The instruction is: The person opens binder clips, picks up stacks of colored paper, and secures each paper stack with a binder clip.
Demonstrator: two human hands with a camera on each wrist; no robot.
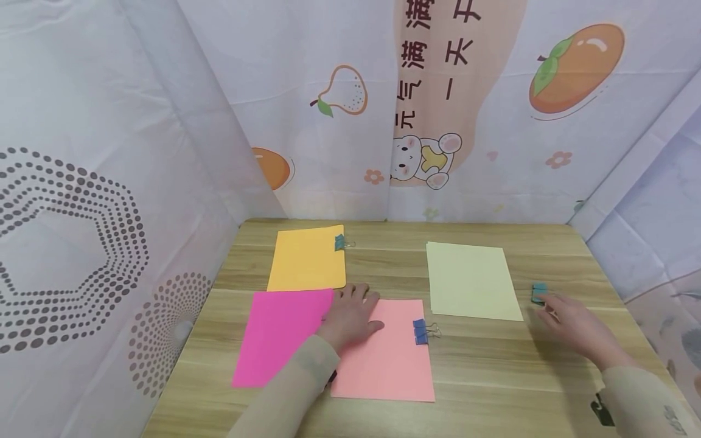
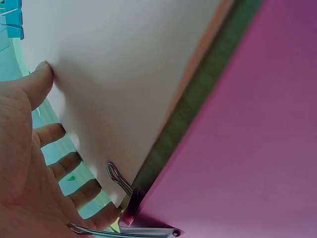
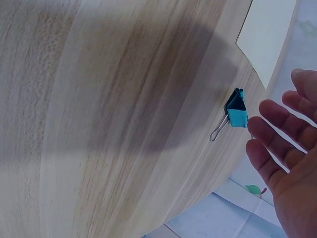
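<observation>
My left hand (image 1: pixel 350 319) lies over the left edge of a salmon-pink paper stack (image 1: pixel 383 359), fingers spread and relaxed. A blue binder clip (image 1: pixel 420 332) grips that stack's right edge. Beside it is a magenta paper stack (image 1: pixel 285 334), and a binder clip (image 2: pixel 131 203) sits on its edge near the left fingers in the left wrist view. My right hand (image 1: pixel 577 325) reaches to a loose teal binder clip (image 1: pixel 539 292) with loosely bent fingers. In the right wrist view the fingers (image 3: pixel 267 131) are close beside the clip; whether they touch it I cannot tell.
A pale yellow paper stack (image 1: pixel 473 280) lies left of the teal clip, showing no clip. Farther back on the left, an orange-yellow stack (image 1: pixel 308 258) carries a teal clip (image 1: pixel 340 242). Printed curtains (image 1: pixel 328 152) hang around the wooden table (image 1: pixel 482 377).
</observation>
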